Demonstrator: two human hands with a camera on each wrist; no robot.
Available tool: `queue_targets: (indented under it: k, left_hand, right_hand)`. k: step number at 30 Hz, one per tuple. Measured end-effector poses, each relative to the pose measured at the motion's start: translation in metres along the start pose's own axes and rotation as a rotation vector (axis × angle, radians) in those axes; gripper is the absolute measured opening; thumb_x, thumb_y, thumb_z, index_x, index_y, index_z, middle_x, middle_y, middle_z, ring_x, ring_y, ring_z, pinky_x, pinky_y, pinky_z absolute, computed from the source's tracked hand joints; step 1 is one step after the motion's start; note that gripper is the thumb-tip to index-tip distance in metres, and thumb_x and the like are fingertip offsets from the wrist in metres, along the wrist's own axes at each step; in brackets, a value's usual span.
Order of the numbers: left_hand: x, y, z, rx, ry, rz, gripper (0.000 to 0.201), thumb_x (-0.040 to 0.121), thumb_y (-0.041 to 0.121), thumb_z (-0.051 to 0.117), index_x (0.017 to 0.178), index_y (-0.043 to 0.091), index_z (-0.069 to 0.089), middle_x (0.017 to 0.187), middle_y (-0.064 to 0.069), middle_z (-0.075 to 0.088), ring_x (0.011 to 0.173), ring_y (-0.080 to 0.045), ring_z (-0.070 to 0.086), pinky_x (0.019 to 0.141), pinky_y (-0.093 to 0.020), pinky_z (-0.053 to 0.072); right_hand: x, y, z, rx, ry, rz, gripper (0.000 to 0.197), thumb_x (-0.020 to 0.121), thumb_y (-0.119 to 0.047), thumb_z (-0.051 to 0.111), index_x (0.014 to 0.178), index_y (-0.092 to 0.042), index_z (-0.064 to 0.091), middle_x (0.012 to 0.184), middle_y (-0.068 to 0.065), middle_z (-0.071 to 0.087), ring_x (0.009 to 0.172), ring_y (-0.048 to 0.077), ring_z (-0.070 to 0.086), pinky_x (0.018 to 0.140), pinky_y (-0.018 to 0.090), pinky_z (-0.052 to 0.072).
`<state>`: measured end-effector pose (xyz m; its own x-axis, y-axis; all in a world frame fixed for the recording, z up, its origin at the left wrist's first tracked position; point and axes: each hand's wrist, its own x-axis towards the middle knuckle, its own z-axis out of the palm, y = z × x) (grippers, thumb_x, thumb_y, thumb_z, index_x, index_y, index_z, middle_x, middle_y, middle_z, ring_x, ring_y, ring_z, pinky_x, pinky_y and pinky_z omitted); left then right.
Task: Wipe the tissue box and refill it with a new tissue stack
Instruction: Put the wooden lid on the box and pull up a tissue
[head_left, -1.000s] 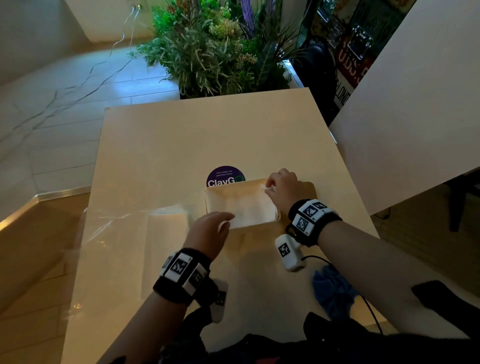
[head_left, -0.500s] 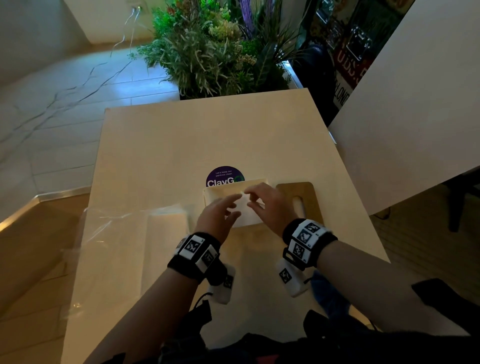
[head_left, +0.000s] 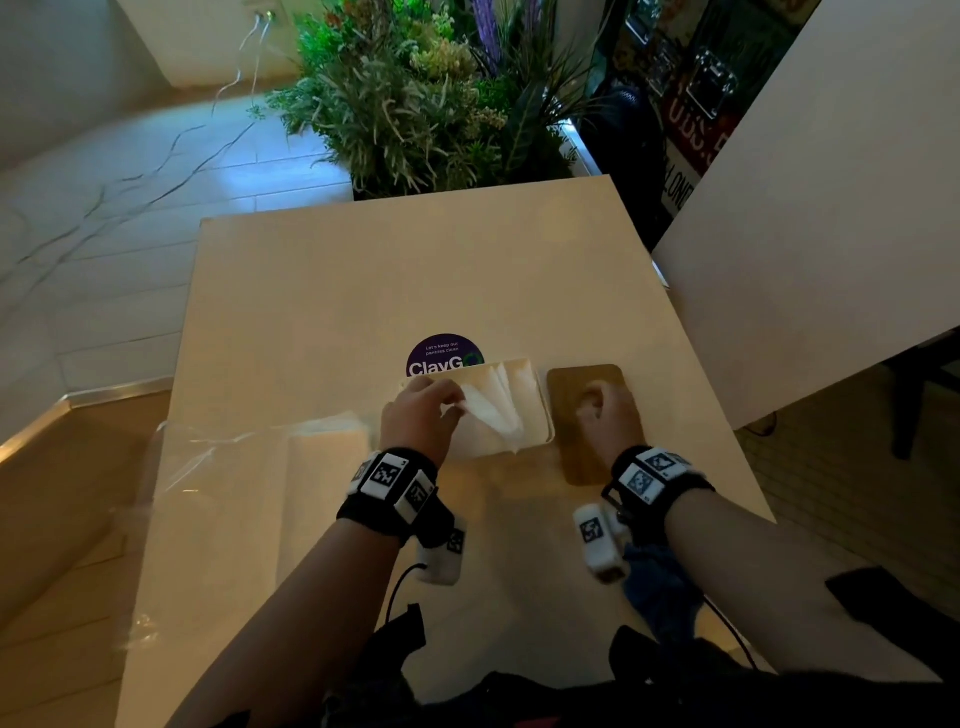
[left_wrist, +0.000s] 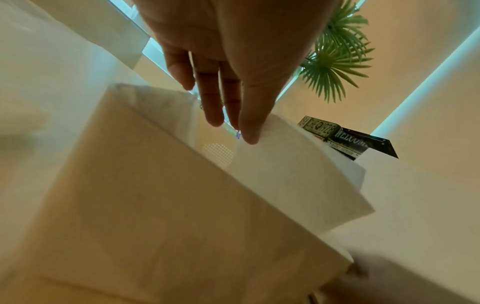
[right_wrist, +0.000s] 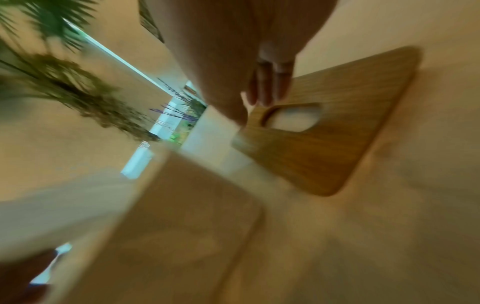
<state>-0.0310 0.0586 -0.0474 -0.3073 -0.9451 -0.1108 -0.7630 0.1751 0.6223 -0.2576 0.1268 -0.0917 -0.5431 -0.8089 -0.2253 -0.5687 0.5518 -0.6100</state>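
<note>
A pale wooden table (head_left: 363, 291) stands on a tiled floor, with a big leafy plant (head_left: 431, 98) at its far edge. Seen from the head, the white tissue box (head_left: 540, 410) sits open near the middle of the table, tissues (head_left: 493, 410) inside, partly covering a round purple sticker (head_left: 441, 351). The left hand (head_left: 418, 415) is over the box and pinches the top tissue, lifting it. Just right of the box lies the wooden lid (head_left: 569, 384); the right hand (head_left: 610, 415) rests on it. A clear plastic wrapper (head_left: 249, 467) lies to the left, a blue cloth (head_left: 657, 597) near the front edge.

From the left wrist, the thumb and fingers (left_wrist: 249, 115) meet on a raised white tissue (left_wrist: 298, 174) above the stack.

The right wrist view is blurred: the fingers (right_wrist: 270, 86) are loosely bent, touching the lid (right_wrist: 337, 133) beside its oval slot; I cannot tell whether they grip it.
</note>
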Motion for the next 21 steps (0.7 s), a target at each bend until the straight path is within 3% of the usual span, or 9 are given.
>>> queue_targets:
  k: [3,6,9,11,13,16,19,21]
  left_hand:
    - [-0.002,-0.005,0.000,-0.015,-0.007,-0.008,0.007,0.080,0.020,0.067,0.086,0.023,0.068,0.098,0.004,0.064,0.081,-0.019,0.064,0.084,-0.046,0.052]
    - [-0.003,-0.005,0.001,-0.021,-0.009,0.000,0.007,0.080,0.022,0.068,0.086,0.025,0.069,0.097,0.005,0.064,0.081,-0.018,0.063,0.084,-0.045,0.052]
    - [-0.002,-0.004,-0.001,-0.030,-0.001,0.002,0.006,0.081,0.026,0.067,0.087,0.025,0.069,0.097,0.006,0.065,0.081,-0.016,0.062,0.084,-0.045,0.051]
    - [-0.001,-0.004,-0.002,-0.025,0.001,0.001,0.008,0.082,0.027,0.066,0.088,0.025,0.069,0.097,0.006,0.065,0.082,-0.016,0.063,0.084,-0.045,0.051]
    - [0.000,-0.002,-0.002,-0.022,-0.002,0.002,0.008,0.082,0.026,0.066,0.089,0.025,0.070,0.097,0.005,0.065,0.083,-0.017,0.063,0.084,-0.044,0.051]
    - [-0.001,-0.002,-0.004,-0.023,-0.004,0.004,0.009,0.082,0.027,0.065,0.090,0.025,0.070,0.098,0.005,0.065,0.085,-0.017,0.062,0.085,-0.044,0.051]
    - [0.000,-0.004,-0.008,0.058,0.000,-0.002,0.017,0.084,0.022,0.063,0.098,0.021,0.072,0.107,-0.001,0.065,0.098,-0.023,0.055,0.090,-0.037,0.046]
    - [0.001,-0.007,-0.012,0.087,0.013,-0.053,0.022,0.085,0.009,0.058,0.103,0.011,0.071,0.118,-0.008,0.060,0.110,-0.029,0.047,0.093,-0.033,0.040]
  right_hand:
    - [-0.003,0.023,0.018,-0.294,-0.212,0.085,0.075,0.077,-0.044,0.070,0.135,-0.014,0.034,0.134,0.014,0.043,0.118,0.031,0.048,0.100,0.042,0.044]
    - [-0.012,0.020,0.029,-0.300,-0.167,0.081,0.077,0.076,-0.034,0.073,0.138,-0.019,0.029,0.139,0.011,0.040,0.124,0.032,0.045,0.105,0.049,0.038]
    - [-0.009,0.016,0.019,-0.031,-0.113,0.084,0.077,0.079,-0.024,0.072,0.143,-0.019,0.029,0.140,0.012,0.043,0.125,0.029,0.045,0.107,0.044,0.039]
    - [-0.011,0.012,0.006,0.196,-0.058,-0.032,0.072,0.081,-0.018,0.071,0.142,-0.019,0.033,0.135,0.011,0.046,0.119,0.027,0.049,0.104,0.041,0.044]
    - [-0.018,0.004,-0.011,0.273,-0.010,-0.219,0.067,0.081,-0.017,0.071,0.139,-0.019,0.039,0.128,0.009,0.050,0.113,0.025,0.053,0.100,0.042,0.048]
    - [-0.027,-0.008,-0.032,0.239,-0.044,-0.567,0.064,0.079,-0.032,0.067,0.138,-0.023,0.042,0.127,0.001,0.051,0.114,0.023,0.054,0.098,0.045,0.049]
    - [-0.038,-0.021,-0.036,0.018,-0.169,-0.835,0.064,0.077,-0.030,0.066,0.136,-0.030,0.043,0.127,-0.006,0.050,0.122,0.016,0.045,0.104,0.055,0.034]
    - [-0.042,-0.028,-0.025,-0.129,-0.265,-0.927,0.064,0.077,-0.024,0.065,0.136,-0.032,0.041,0.127,-0.003,0.051,0.123,0.013,0.039,0.108,0.054,0.020]
